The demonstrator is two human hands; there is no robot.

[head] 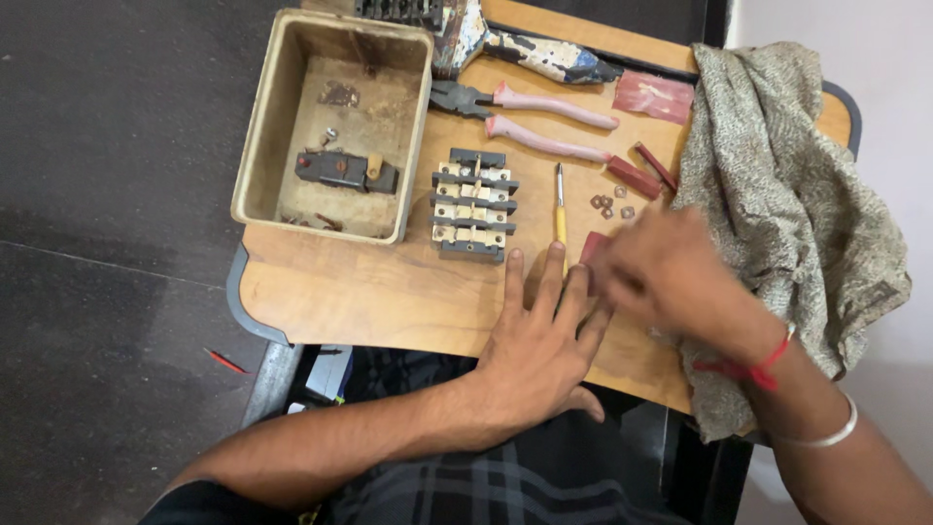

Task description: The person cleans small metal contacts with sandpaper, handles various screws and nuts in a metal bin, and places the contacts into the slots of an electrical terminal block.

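Nearest, left hand [540, 340] flat on the wooden table [369, 292], fingers spread, gripping nothing. Just beyond, right hand [671, 267] blurred over a reddish piece [592, 245]; grip impossible to tell, perhaps pinching. Farther, yellow screwdriver [560, 209], small nuts [610, 202], terminal block [474, 204]. Risk: a sweeping wrist scattering nuts off the edge.

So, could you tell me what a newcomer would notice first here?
Two hands at the near table edge: the left hand lies flat, and the blurred right hand is beside a small red piece. Behind them sit a dark terminal block and a worn beige box.
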